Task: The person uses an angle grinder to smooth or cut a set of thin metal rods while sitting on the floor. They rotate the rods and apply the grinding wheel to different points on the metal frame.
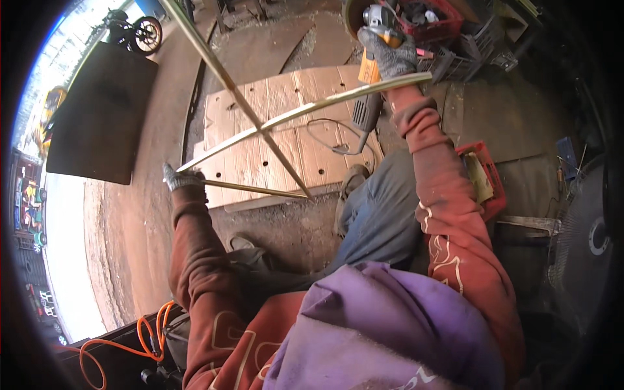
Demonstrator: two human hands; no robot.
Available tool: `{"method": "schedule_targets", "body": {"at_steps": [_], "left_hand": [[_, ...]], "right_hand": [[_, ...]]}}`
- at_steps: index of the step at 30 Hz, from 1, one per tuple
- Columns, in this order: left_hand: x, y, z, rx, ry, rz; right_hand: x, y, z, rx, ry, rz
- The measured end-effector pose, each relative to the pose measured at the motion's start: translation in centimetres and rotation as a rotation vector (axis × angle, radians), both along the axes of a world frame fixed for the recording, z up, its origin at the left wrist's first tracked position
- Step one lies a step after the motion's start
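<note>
My left hand point(180, 177), in a grey glove, grips the near end of a frame of thin brass-coloured metal bars point(279, 120) that cross above a wooden board point(286, 140). My right hand point(390, 55), also gloved, is raised at the top and closed around an orange and grey angle grinder point(372, 65). Its disc point(354, 16) points up and its cable point(338, 140) loops over the board. One curved bar passes just below the right hand.
The board with round holes lies on a dirt floor. A red crate point(484, 179) sits at my right. Black crates and a red basket point(435, 26) stand at the top right. An orange hose point(146, 341) coils at the lower left. A fan point(588, 240) is at the right.
</note>
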State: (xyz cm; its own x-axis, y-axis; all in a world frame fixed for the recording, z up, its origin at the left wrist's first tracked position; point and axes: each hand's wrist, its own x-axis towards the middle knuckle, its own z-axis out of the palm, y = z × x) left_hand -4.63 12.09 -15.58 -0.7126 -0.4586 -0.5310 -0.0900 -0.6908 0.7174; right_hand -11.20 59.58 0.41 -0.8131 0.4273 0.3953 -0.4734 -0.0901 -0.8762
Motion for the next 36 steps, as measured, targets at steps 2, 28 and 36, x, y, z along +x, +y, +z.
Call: {"method": "schedule_targets", "body": {"at_steps": [2, 28, 36], "left_hand": [[-0.4, 1.4, -1.6, 0.030, -0.087, -0.013], [6.3, 18.8, -18.3, 0.319, -0.580, -0.414], [7.6, 20.8, -16.4, 0.253, -0.522, -0.468]], "right_hand": [[-0.2, 0.6, -0.6, 0.013, -0.083, -0.048], [-3.2, -0.1, -6.2, 0.008, -0.255, -0.016], [-3.5, -1.2, -6.6, 0.040, -0.254, 0.015]]}}
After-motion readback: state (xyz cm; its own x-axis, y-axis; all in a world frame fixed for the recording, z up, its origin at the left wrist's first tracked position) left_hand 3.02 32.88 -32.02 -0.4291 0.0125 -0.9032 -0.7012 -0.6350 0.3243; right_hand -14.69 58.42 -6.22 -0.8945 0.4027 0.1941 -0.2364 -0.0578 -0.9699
